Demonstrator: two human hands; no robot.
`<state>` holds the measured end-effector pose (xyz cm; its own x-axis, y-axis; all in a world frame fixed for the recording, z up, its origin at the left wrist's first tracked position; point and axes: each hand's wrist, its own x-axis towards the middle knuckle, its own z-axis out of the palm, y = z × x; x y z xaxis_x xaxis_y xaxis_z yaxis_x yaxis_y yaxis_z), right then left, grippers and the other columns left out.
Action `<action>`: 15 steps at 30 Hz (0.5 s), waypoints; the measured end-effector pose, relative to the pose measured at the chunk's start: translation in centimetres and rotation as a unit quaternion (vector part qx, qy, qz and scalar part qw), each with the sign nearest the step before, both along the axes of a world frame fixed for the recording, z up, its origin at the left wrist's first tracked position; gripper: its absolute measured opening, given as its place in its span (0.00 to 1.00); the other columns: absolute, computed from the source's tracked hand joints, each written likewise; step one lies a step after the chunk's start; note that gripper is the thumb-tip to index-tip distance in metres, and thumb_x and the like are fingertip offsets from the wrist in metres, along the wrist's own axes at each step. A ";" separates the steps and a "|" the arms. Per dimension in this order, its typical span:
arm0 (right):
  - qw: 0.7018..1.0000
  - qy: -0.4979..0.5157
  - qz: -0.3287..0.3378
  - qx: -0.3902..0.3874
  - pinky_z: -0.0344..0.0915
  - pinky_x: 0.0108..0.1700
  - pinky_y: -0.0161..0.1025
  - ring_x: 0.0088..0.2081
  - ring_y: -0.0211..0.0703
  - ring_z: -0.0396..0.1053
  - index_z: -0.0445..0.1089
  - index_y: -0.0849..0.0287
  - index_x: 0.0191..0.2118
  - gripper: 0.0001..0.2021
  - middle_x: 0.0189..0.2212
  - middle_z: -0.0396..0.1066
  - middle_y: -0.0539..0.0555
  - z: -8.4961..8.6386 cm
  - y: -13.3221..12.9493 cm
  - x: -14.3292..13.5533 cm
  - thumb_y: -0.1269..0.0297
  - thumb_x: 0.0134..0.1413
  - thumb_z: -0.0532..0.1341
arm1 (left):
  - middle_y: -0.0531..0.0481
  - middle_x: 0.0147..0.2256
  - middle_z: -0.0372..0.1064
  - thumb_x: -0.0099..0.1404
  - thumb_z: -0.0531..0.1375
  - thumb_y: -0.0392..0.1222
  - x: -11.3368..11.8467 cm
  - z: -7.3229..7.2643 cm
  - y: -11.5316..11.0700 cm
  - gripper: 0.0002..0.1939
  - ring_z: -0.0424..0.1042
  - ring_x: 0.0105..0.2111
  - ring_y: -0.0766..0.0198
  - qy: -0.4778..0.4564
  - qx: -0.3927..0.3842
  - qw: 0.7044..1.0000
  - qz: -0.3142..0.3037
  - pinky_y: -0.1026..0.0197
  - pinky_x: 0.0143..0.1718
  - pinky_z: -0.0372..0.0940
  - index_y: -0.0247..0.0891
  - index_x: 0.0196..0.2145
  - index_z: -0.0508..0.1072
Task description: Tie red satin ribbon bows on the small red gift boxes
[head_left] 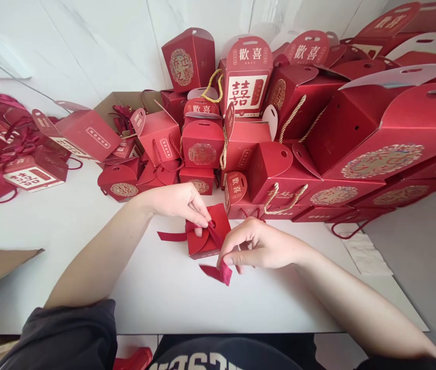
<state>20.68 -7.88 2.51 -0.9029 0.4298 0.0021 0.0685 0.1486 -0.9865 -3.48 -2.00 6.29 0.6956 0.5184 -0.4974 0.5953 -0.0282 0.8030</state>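
A small red gift box [202,245] with curved top flaps rests on the white table in front of me. Dark red ribbon [172,236] runs through the hole at its top, one loose end sticking out to the left. My left hand [187,208] pinches the ribbon close to that hole, its fingertips over the box top. Lower and to the right, my right hand [254,244] has thumb and fingers closed on the other length of ribbon, whose end hangs and folds below the fingers. The knot is partly covered by my fingers.
Stacked red gift boxes [333,195] with gold or red cord handles fill the back and right. Beribboned boxes [35,167] lie piled at left. A cardboard box [113,103] stands behind, a cardboard flap [0,267] juts in at left, and tissues [362,254] lie at right.
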 end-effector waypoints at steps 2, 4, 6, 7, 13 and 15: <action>0.999 -0.019 0.009 0.026 0.69 0.30 0.32 0.28 0.35 0.73 0.78 0.59 0.38 0.09 0.32 0.78 0.52 0.2 -0.2 0.0 0.63 0.62 0.60 | 0.49 0.30 0.81 0.60 0.65 0.42 0.1 -0.1 -0.2 0.09 0.78 0.32 0.64 0.001 0.003 1.000 0.004 0.66 0.35 0.70 0.40 0.37 0.83; 0.997 -0.029 0.001 0.078 0.68 0.32 0.32 0.29 0.36 0.73 0.78 0.59 0.36 0.09 0.31 0.78 0.52 0.6 -0.4 -0.1 0.65 0.61 0.61 | 0.50 0.31 0.81 0.59 0.65 0.43 0.2 -0.2 -0.5 0.09 0.78 0.31 0.64 0.010 0.022 1.000 0.012 0.67 0.34 0.70 0.39 0.37 0.83; 0.992 -0.043 0.008 0.121 0.67 0.31 0.31 0.29 0.35 0.73 0.79 0.59 0.35 0.09 0.30 0.78 0.51 1.2 -0.4 0.0 0.68 0.61 0.60 | 0.50 0.30 0.80 0.58 0.66 0.43 0.3 -0.1 -0.9 0.09 0.78 0.30 0.64 0.024 0.044 0.998 0.025 0.67 0.33 0.69 0.39 0.36 0.82; 0.989 -0.050 0.025 0.134 0.66 0.31 0.31 0.28 0.35 0.73 0.79 0.59 0.36 0.08 0.30 0.78 0.50 1.5 -0.4 0.2 0.69 0.60 0.60 | 0.50 0.29 0.80 0.58 0.66 0.43 0.4 -0.1 -1.1 0.09 0.77 0.30 0.64 0.032 0.054 0.998 0.030 0.66 0.33 0.69 0.39 0.36 0.82; 0.965 0.017 -0.068 0.251 0.70 0.46 0.38 0.44 0.40 0.73 0.74 0.58 0.43 0.09 0.43 0.76 0.55 2.5 0.6 0.1 0.70 0.65 0.56 | 0.53 0.26 0.76 0.55 0.64 0.42 1.4 0.7 -3.1 0.06 0.72 0.25 0.66 0.093 0.172 0.980 0.032 0.67 0.25 0.61 0.37 0.28 0.78; 0.937 0.038 -0.146 0.314 0.68 0.53 0.42 0.49 0.42 0.71 0.71 0.59 0.45 0.11 0.46 0.73 0.57 1.8 1.0 -0.8 0.71 0.67 0.51 | 0.55 0.22 0.72 0.55 0.63 0.42 1.7 0.7 -3.9 0.07 0.67 0.21 0.68 0.142 0.251 0.956 0.056 0.66 0.22 0.56 0.37 0.23 0.73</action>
